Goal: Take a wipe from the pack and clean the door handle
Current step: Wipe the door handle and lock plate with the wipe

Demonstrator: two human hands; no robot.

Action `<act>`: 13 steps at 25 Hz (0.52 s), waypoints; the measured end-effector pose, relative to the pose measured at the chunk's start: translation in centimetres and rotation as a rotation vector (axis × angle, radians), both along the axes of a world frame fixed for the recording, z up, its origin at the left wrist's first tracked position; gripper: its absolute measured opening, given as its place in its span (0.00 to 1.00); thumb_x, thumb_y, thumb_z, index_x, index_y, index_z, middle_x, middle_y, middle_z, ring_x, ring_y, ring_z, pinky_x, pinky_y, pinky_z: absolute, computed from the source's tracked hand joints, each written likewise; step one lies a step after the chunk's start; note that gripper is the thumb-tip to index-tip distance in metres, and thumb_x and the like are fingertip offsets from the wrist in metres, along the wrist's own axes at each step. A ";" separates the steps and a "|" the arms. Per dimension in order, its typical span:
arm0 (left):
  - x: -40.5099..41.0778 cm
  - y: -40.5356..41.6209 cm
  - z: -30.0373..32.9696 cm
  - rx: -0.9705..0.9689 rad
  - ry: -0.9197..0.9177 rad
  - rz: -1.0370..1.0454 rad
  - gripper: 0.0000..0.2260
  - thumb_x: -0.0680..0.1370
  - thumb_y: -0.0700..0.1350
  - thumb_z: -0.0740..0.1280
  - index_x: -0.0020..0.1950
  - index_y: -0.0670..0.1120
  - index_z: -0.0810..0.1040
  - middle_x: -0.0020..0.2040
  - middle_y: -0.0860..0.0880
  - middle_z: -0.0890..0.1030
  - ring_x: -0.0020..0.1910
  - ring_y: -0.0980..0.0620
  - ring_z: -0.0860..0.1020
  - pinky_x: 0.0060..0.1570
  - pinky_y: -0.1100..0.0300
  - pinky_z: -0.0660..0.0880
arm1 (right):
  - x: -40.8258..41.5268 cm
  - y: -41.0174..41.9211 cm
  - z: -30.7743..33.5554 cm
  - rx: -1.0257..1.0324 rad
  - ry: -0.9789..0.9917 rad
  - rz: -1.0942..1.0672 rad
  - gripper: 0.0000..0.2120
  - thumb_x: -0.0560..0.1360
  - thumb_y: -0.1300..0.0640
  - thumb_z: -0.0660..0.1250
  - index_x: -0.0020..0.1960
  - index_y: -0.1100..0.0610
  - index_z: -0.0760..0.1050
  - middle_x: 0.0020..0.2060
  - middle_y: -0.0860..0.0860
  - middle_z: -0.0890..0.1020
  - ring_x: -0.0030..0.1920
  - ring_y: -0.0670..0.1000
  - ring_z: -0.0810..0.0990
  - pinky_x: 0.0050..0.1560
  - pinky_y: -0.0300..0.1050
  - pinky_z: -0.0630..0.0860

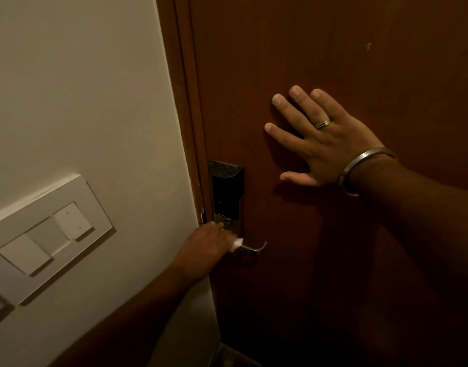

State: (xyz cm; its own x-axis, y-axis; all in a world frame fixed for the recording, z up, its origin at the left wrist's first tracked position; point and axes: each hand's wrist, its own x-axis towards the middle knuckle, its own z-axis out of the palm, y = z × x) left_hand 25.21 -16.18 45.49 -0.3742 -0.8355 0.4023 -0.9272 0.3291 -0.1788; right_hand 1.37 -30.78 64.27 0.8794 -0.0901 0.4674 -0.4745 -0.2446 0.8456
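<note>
Bare door (333,260) right of the handle (255,247); lock plate (227,186) directly above, frame (193,128) close left.

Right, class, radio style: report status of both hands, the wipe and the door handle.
Left hand closed on wipe, wrapped around door handle. Right hand open, flat on door. Handle tip exposed. Nothing in the way.
</note>
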 end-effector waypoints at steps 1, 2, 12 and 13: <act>1.1 0.0 0.7 0.040 -0.033 -0.002 0.14 0.67 0.42 0.78 0.51 0.46 0.82 0.48 0.45 0.85 0.50 0.44 0.82 0.53 0.50 0.78 | 0.0 0.0 0.0 0.001 0.000 0.000 0.46 0.74 0.25 0.41 0.81 0.54 0.55 0.80 0.64 0.53 0.80 0.66 0.55 0.78 0.61 0.48; 1.5 -0.1 1.2 0.095 -0.075 -0.009 0.12 0.68 0.43 0.77 0.49 0.47 0.81 0.46 0.46 0.85 0.48 0.46 0.82 0.52 0.51 0.77 | 0.1 0.0 0.1 0.005 0.003 0.000 0.46 0.74 0.25 0.41 0.81 0.54 0.54 0.80 0.64 0.53 0.80 0.66 0.55 0.78 0.61 0.48; -3.4 -1.3 -0.8 0.013 -0.040 -0.015 0.10 0.74 0.46 0.73 0.52 0.46 0.80 0.48 0.46 0.85 0.50 0.47 0.81 0.57 0.48 0.76 | 0.0 0.1 0.2 -0.007 0.017 -0.034 0.45 0.74 0.27 0.48 0.82 0.54 0.52 0.81 0.64 0.51 0.80 0.67 0.52 0.79 0.62 0.45; -1.5 -0.9 -0.4 -0.039 -0.030 -0.050 0.10 0.71 0.44 0.76 0.50 0.46 0.81 0.48 0.46 0.85 0.50 0.46 0.82 0.56 0.48 0.77 | 0.0 0.1 0.2 -0.005 0.018 -0.034 0.45 0.74 0.27 0.48 0.82 0.54 0.52 0.81 0.64 0.51 0.80 0.67 0.53 0.79 0.62 0.45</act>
